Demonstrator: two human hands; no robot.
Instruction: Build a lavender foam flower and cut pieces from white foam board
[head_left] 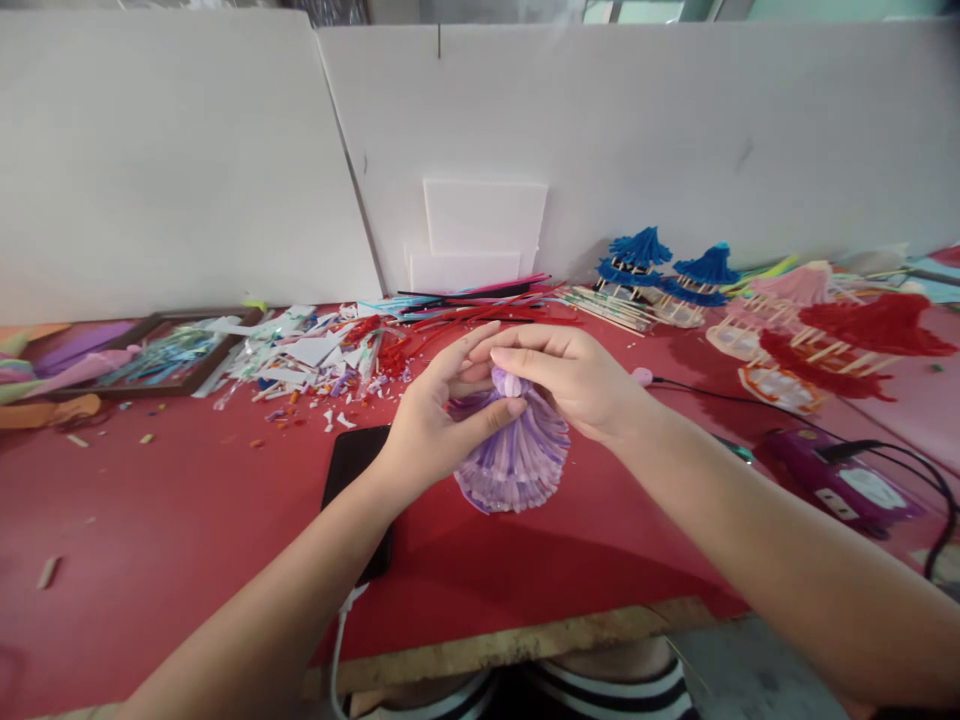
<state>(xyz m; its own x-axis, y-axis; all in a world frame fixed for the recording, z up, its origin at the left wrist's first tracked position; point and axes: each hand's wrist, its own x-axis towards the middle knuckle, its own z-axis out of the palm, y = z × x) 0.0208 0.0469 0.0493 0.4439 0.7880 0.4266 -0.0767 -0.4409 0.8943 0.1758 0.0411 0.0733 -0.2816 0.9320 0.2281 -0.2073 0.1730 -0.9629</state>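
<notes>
In the middle of the head view, a purple and white pleated, cone-shaped piece (pixel 514 455) flares downward above the red table. Its narrow gathered top sits between my two hands. My left hand (pixel 442 405) curls round its left side, thumb pressed against the front below the top. My right hand (pixel 566 375) closes on the top from the right, thumb and fingers pinching the small purple and white knob (pixel 510 382). Some of the fingers behind the piece are hidden. Below my left forearm lies a black phone (pixel 358 465), partly covered, with a white cable (pixel 339 635).
Paper and foam scraps (pixel 311 355) pile up behind left, near a brown frame (pixel 161 350). Pipe cleaners and sticks (pixel 607 308) lie at the back. Right stand blue (pixel 634 262), pink (pixel 787 300) and red (pixel 855 340) tiered models and a purple power strip (pixel 832 485). White boards (pixel 600 130) rise behind.
</notes>
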